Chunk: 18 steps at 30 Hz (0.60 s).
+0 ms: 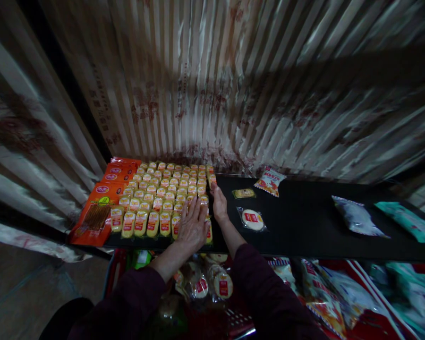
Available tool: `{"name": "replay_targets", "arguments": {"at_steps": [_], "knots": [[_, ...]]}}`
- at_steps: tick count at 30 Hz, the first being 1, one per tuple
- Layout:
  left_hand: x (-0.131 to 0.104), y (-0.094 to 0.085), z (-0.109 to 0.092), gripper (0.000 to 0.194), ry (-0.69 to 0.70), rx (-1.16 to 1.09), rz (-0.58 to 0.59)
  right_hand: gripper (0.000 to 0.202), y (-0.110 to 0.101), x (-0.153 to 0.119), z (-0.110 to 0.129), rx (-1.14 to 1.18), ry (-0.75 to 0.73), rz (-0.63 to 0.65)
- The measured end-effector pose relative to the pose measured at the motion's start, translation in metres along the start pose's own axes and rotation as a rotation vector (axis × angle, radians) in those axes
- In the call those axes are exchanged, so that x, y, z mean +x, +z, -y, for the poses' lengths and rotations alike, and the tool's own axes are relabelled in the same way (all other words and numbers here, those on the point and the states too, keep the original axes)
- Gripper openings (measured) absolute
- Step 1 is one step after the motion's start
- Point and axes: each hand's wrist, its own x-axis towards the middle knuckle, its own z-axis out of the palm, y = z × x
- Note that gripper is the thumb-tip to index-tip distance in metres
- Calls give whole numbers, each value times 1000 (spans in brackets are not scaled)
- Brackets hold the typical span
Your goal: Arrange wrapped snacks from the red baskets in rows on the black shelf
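Wrapped cakes [153,224] point lengthwise forward, some hidden under flat, unclenched left fingers [194,208]. Right fingers [216,192] alongside: grip unclear.

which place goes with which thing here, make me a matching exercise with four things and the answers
Things
1. orange packets
2. left hand
3. right hand
4. teal packet

Places
A. at the right edge of the yellow packets
B. far right on the black shelf
C. left end of the shelf
D. over the yellow packets' front rows

Pairs: 1-C, 2-D, 3-A, 4-B
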Motion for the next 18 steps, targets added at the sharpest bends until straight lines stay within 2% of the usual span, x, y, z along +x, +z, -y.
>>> {"name": "replay_targets", "arguments": {"at_steps": [5, 9, 13, 18], "knots": [[-7, -5, -9, 46, 37, -39, -26, 56, -15, -14, 8, 78, -5, -63], [-26, -13, -21, 43, 132, -102, -36, 55, -26, -39, 18, 140, -5, -106], [-62, -17, -35, 41, 242, -221, 5, 55, -33, -75, 29, 172, 10, -152], [-122, -6, -42, 39, 205, -319, 176, 51, -38, -136, 39, 106, 46, -234]]}}
